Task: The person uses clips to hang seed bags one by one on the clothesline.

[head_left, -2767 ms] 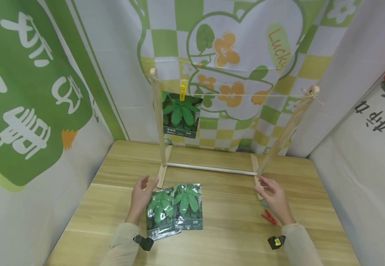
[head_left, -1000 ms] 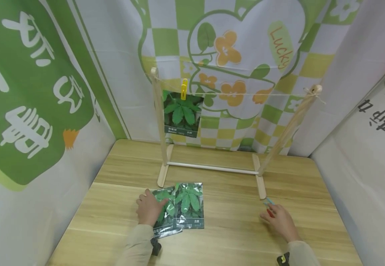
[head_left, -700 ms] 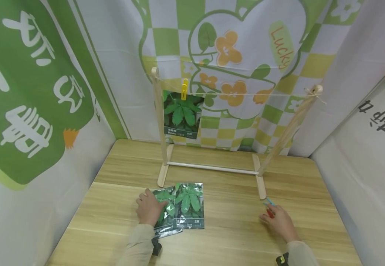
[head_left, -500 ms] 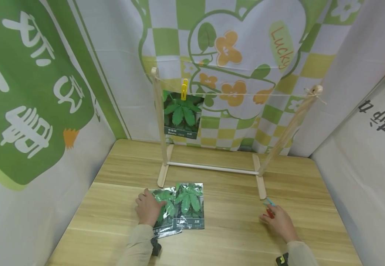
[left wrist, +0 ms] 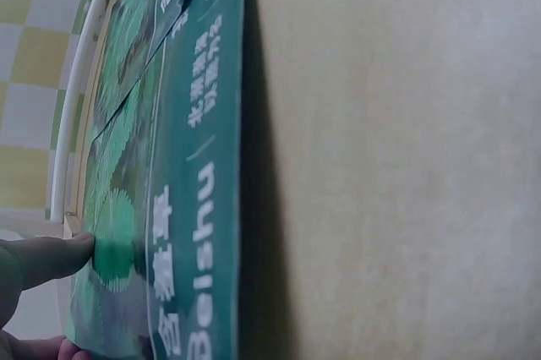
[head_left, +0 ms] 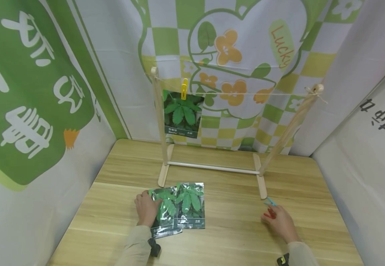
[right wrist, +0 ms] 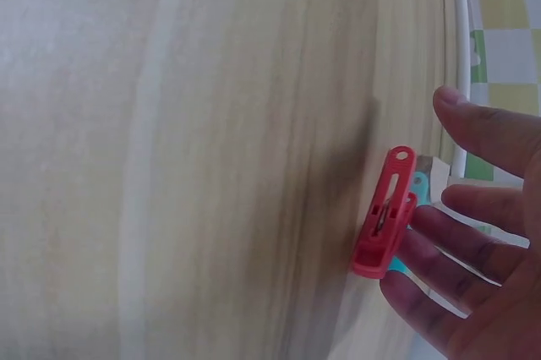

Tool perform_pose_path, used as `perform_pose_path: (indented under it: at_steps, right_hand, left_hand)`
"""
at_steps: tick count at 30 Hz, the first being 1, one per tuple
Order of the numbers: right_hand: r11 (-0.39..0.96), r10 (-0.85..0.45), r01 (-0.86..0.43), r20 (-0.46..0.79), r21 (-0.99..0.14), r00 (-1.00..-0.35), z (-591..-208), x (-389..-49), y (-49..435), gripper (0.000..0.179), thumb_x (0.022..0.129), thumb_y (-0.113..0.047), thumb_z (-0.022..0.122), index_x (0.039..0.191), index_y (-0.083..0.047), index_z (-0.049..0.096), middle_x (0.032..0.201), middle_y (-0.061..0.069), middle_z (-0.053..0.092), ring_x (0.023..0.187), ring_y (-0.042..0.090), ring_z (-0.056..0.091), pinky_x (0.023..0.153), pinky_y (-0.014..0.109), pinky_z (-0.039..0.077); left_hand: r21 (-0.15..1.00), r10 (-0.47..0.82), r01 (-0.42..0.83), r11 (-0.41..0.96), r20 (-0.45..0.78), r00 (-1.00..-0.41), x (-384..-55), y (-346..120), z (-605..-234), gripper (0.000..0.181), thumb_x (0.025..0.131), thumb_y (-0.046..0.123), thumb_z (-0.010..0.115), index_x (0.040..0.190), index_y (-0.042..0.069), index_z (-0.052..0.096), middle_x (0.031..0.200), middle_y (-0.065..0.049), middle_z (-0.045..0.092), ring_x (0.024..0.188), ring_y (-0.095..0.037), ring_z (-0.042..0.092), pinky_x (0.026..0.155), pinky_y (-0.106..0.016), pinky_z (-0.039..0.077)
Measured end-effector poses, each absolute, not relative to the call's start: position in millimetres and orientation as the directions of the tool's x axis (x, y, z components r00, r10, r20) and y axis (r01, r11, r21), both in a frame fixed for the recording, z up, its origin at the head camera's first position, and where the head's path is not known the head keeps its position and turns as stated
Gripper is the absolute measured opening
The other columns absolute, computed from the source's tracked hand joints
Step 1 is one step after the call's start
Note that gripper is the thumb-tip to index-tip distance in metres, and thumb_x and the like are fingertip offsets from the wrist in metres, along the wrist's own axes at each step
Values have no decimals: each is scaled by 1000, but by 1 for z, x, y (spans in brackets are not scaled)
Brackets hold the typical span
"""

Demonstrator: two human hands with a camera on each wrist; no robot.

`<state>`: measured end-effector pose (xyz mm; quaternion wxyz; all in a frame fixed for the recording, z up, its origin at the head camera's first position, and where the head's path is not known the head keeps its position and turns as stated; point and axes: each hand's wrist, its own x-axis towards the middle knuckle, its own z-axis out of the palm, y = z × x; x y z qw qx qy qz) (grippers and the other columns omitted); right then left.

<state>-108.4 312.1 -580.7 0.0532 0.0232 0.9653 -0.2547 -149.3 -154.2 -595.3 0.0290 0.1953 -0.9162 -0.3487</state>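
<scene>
In the head view, my left hand (head_left: 147, 210) is at the left edge of a glossy green seed packet (head_left: 167, 210). The left wrist view shows the thumb (left wrist: 63, 259) on the packet's printed face and a finger at its edge, pinching it. A second seed packet (head_left: 191, 207) overlaps it on the right. My right hand (right wrist: 490, 250) has its fingers spread beside a red clothespin (right wrist: 387, 215), fingertips right at it. Behind that clothespin, a blue clothespin (right wrist: 420, 187) is partly hidden; the head view shows its tip near the rack's right foot.
A wooden rack (head_left: 212, 167) stands at the back of the table (head_left: 232, 240), with a string (head_left: 245, 94) tied between its posts. From the string a third seed packet (head_left: 182, 116) hangs by a yellow clothespin (head_left: 184, 89). A patterned curtain (head_left: 232, 40) covers the back.
My left hand has come down from above onto the left packet's edge, and that packet has shifted slightly. My right hand has moved from the rack's right foot to the clothespins.
</scene>
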Motion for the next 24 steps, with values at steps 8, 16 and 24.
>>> perform_pose_path:
  at_steps: [8,16,24]
  right_hand:
    - [827,26,115,-167,-551,-986,-584,-106,314,61,86,-28,73,131,8,53,120,26,61,111,44,59,95,58,47]
    - [847,13,81,-131,-526,-991,-589,-110,312,62,83,-29,76,127,9,56,116,26,61,106,43,59,92,58,47]
    - [868,28,68,-88,-492,-996,-594,-114,309,56,78,-25,80,119,7,62,97,17,60,86,27,59,76,46,51]
  left_hand:
    - [712,-367,-307,632,-75,-927,-149,-156,-597,65,84,16,75,131,-14,42,115,-30,49,107,-41,46,84,-50,44]
    - [728,-379,-353,588,-137,-915,-153,-162,-597,67,85,16,74,135,-11,38,126,-37,52,112,-51,55,92,-57,48]
    - [816,-385,-454,358,-313,-868,-154,-164,-589,58,90,9,65,138,-10,39,133,-36,49,121,-50,51,101,-57,44]
